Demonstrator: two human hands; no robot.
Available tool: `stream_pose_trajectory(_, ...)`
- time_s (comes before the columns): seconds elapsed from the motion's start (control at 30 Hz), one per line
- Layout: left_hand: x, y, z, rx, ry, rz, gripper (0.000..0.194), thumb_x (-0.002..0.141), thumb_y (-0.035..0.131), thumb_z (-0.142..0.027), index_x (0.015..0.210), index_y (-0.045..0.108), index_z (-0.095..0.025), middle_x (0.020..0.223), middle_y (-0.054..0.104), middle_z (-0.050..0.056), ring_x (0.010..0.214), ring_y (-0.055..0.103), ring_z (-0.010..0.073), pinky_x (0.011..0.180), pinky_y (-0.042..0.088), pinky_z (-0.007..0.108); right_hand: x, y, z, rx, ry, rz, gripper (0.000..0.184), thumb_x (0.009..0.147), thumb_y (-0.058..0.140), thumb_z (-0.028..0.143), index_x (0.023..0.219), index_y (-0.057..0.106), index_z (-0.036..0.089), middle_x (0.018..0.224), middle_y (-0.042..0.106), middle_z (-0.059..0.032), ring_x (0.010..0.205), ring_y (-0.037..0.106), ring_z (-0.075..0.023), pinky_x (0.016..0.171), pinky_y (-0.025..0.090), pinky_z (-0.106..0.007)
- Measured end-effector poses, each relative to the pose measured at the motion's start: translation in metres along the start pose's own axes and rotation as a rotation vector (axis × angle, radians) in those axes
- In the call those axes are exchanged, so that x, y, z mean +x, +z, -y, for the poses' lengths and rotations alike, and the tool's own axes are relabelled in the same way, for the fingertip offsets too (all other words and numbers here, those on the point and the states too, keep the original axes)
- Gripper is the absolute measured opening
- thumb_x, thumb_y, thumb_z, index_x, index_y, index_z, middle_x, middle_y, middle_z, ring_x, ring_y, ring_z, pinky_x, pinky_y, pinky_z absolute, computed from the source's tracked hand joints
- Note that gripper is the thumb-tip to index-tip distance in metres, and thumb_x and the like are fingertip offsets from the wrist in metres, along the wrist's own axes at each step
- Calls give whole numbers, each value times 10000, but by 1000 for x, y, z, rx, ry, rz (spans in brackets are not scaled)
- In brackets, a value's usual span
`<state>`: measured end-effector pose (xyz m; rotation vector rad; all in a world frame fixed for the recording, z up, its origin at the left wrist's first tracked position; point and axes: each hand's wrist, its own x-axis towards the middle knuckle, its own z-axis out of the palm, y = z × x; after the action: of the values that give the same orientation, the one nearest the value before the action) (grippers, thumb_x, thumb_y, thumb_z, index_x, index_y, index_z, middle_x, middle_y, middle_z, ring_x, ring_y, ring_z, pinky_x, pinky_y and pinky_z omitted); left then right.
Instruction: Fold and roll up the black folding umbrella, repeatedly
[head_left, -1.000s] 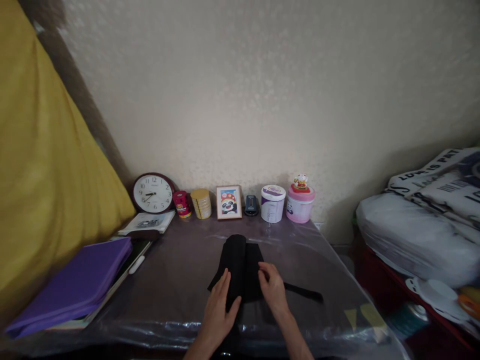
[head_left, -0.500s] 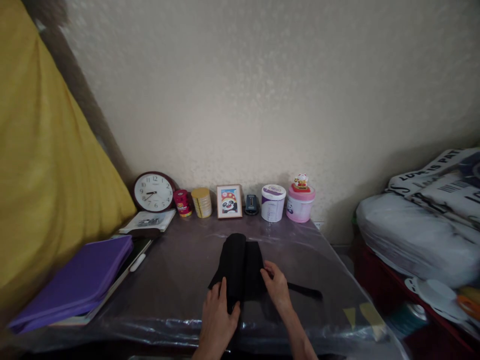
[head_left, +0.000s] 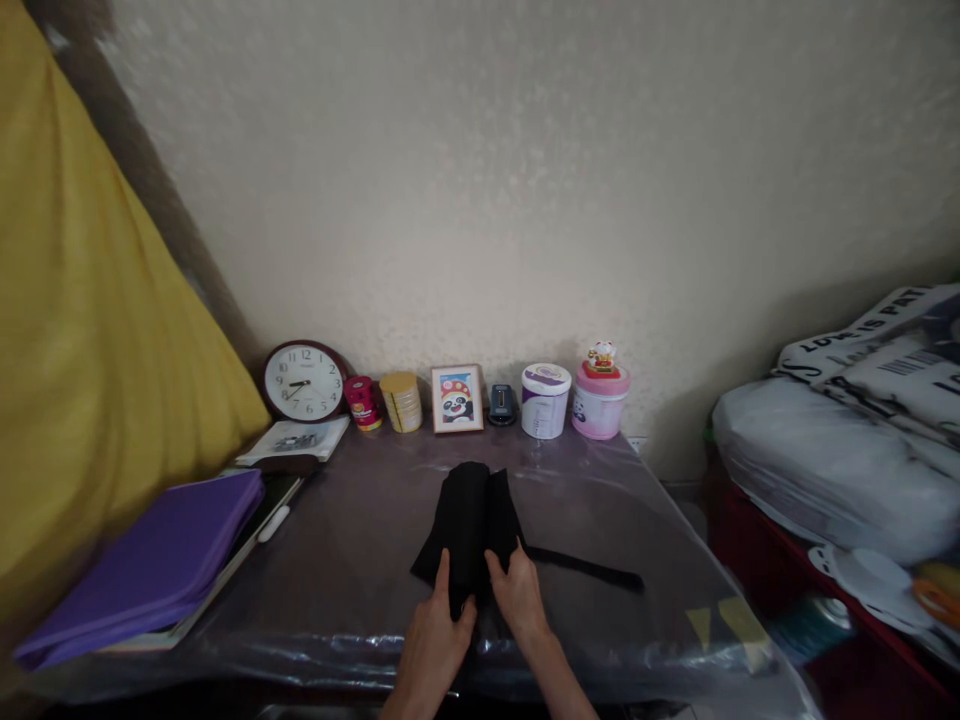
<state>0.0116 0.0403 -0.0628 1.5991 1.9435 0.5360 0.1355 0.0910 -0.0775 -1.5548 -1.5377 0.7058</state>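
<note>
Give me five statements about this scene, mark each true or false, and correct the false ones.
1. The left hand and the right hand both touch the black cloth. True.
2. The picture frame lies face down. False: the picture frame stands, its panda picture showing.
3. A black strap extends rightward from the cloth. True.
4. The purple folder lies right of both hands. False: the purple folder is on their left.
5. A small figurine sits atop the pink-lidded container. True.

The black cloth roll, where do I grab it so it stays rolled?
Probably the thick middle of the black cloth roll, from above: it's rounded and lies pointing away from you, while the flap and strap on its right look floppy.
</note>
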Motion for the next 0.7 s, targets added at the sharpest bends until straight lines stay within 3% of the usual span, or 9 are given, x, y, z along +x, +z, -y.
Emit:
stream_pose_trajectory(0.23, 3, -6, -3, -65, -34, 0, 651, 850, 421, -316, 1396, 129, -115, 861, 693, 93, 774, 656, 174, 649, 422, 214, 6, 9, 16, 106, -113, 2, 390, 795, 470, 246, 1157, 545, 122, 1118, 619, -108, 1058, 561, -218, 918, 431, -327)
stream_pose_trajectory(0.5, 2, -3, -2, 81, -23, 38, 690, 861, 366, -436, 1399, 97, -99, 860, 684, 149, 805, 655, 246, 639, 416, 273, 3, 18, 24, -141, -240, 124, 369, 826, 421, 182, 1167, 539, 103, 1144, 593, -134, 1083, 537, -225, 937, 418, -343)
stream_pose_trajectory(0.7, 5, -2, 2, 120, -8, 49, 700, 836, 431, -339, 1396, 96, -87, 947, 669, 171, 862, 643, 245, 677, 410, 274, -2, 17, 30, -265, -379, 141, 339, 836, 391, 155, 1126, 564, 127, 1054, 610, -111, 1016, 556, -205, 895, 442, -309)
